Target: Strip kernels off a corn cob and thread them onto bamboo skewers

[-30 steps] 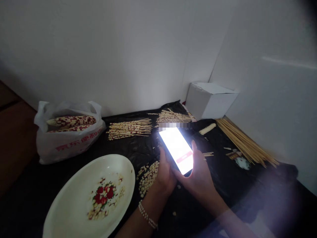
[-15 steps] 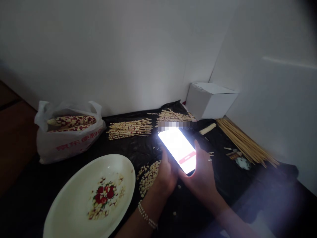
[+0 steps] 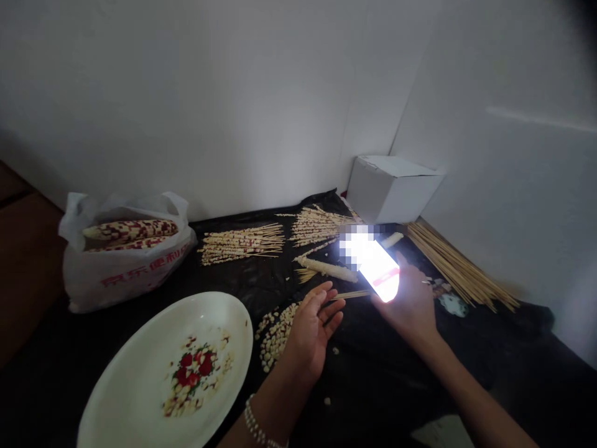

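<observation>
A brightly lit phone [image 3: 379, 269] is in my right hand [image 3: 410, 305], whose fingers are wrapped round its edges; the screen is too bright to read. My left hand [image 3: 311, 330] is off the phone, palm turned toward it, fingers loosely bent and apart with nothing in them. It hovers just right of a heap of corn kernels [image 3: 276, 336], hiding part of it. Beyond the hands lie a bare corn cob [image 3: 326, 269] and a few thin sticks [image 3: 352, 294]. Behind them are skewers threaded with kernels [image 3: 314, 227].
A white plate [image 3: 135, 348] with kernels stands at the left. Behind it, a plastic bag [image 3: 135, 274] holds speckled corn cobs [image 3: 140, 229]. More threaded skewers [image 3: 237, 242] lie at the back. At right are a white box [image 3: 394, 190] and bare sticks [image 3: 461, 267].
My left hand has let go of the phone and opened. My right hand has carried the phone to the right, uncovering the cob and thin sticks.
</observation>
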Motion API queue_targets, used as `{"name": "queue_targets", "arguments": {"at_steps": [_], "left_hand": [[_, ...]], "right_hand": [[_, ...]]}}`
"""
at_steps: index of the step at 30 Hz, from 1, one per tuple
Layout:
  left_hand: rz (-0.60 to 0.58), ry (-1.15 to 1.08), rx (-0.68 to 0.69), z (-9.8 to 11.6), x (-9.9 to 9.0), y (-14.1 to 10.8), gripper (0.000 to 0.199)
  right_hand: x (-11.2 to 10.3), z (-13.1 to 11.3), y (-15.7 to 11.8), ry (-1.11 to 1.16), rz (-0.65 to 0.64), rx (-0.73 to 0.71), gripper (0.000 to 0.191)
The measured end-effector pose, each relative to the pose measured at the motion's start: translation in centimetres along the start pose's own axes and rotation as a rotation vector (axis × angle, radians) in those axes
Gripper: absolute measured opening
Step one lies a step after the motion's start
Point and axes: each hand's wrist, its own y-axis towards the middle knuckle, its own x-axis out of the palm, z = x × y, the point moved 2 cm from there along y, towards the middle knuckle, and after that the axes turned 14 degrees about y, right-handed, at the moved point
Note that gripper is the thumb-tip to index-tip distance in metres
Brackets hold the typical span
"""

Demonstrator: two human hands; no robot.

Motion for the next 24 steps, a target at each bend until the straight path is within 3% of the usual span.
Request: {"name": "queue_targets", "arguments": {"at_steps": [4,14,24], "left_hand": [[-0.011,0.012,-0.010,0.0,0.1,-0.1,0.022],[-0.002,0.004,-0.039,-0.1,-0.1,0.3,0.021],[-0.002,0.000,-0.058,-0.2,0.0,0.6,0.021]], "right_hand": [[-0.6,2.9,0.7,-0.022,-0.019,0.115,0.097],[-1.9,8.4,0.5,0.007,-0.083,0.353,0.104],[-2.0,11.4,1.4,0.017,-0.198,0.386,0.103]]}}
